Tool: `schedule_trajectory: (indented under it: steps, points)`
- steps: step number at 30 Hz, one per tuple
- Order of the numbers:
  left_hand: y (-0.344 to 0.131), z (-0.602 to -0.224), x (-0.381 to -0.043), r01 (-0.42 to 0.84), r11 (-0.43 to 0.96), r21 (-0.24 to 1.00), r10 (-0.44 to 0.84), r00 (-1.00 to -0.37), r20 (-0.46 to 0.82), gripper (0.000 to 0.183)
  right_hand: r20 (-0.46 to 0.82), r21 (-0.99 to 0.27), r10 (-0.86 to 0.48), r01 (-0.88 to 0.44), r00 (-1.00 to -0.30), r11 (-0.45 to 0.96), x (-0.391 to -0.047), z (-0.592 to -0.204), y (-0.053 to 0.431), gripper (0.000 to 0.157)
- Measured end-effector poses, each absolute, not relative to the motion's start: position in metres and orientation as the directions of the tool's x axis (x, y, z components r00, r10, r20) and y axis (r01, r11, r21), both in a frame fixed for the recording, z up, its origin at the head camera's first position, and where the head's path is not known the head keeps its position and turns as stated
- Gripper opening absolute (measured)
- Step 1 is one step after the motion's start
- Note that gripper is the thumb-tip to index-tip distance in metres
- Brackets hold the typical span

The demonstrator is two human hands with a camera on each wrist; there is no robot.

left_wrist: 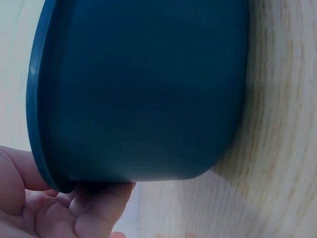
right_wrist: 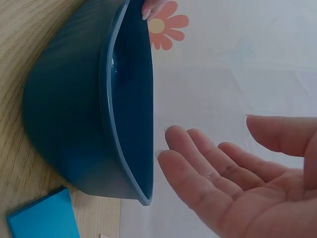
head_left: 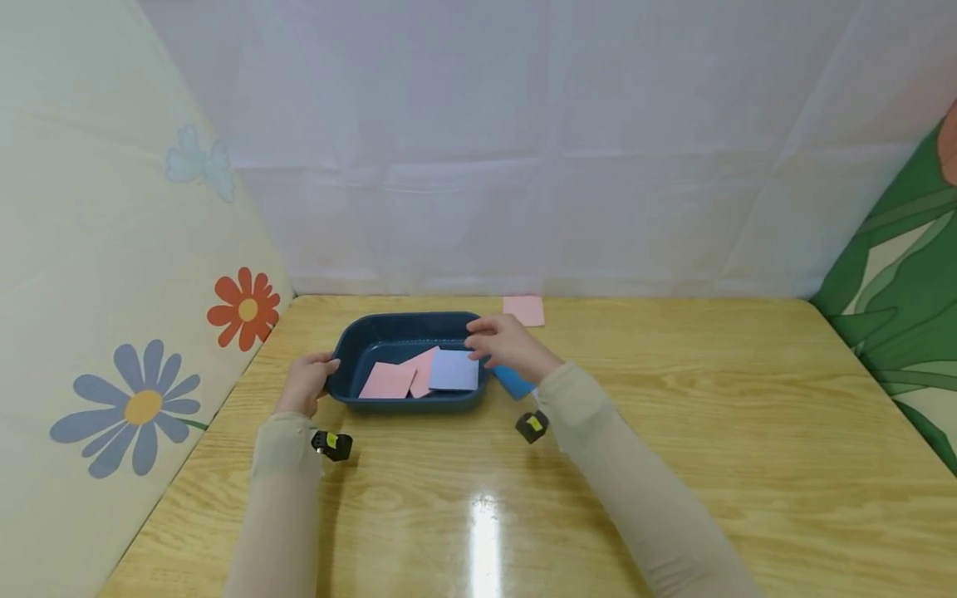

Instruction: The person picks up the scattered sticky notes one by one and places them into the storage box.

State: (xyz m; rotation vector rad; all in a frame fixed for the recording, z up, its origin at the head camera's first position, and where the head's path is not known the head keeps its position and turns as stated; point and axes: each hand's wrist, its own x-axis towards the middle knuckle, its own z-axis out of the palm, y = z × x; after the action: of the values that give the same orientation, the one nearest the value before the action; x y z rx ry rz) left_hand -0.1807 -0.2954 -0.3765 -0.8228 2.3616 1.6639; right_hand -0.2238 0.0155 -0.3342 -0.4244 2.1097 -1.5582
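Observation:
A dark blue plastic basin (head_left: 419,405) stands on the wooden table. My left hand (head_left: 305,384) grips its left end, the thumb over the rim and the fingers under it, as the left wrist view shows. Over the basin's right end is my right hand (head_left: 516,345), its fingers loosely bent and apart with nothing between them (right_wrist: 237,183). Inside the basin lie a pink paper square (head_left: 385,381), a second pink square (head_left: 422,365) partly covered, and a lilac square (head_left: 453,370) on top at the right.
A blue square (head_left: 512,382) lies on the table just right of the basin, partly hidden by the right hand. Another pink square (head_left: 524,310) is at the table's back edge. Pale cloth (head_left: 561,224) hangs behind, and a flower-printed sheet (head_left: 142,249) borders the left.

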Motion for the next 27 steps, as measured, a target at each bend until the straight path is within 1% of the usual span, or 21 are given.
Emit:
schedule_trajectory:
  steps: [9,17,27]
  points:
    - [-0.296,-0.376,-0.181,-0.489,0.252,0.835,-0.349,-0.851,-0.393,0.046,-0.180,-0.955,-0.492,0.031,-0.852,0.295,-0.226,-0.337,0.025,0.044]
    - [-0.296,-0.376,-0.180,-0.495,0.248,0.833,-0.351,-0.847,-0.398,0.048,-0.173,-0.958,-0.508,0.025,-0.844,0.285,-0.225,-0.340,0.033,0.045]
    - [-0.297,-0.375,-0.179,-0.501,0.249,0.829,-0.344,-0.846,-0.407,0.048,-0.158,-0.956,-0.503,0.004,-0.849,0.295,-0.222,-0.342,0.043,0.047]
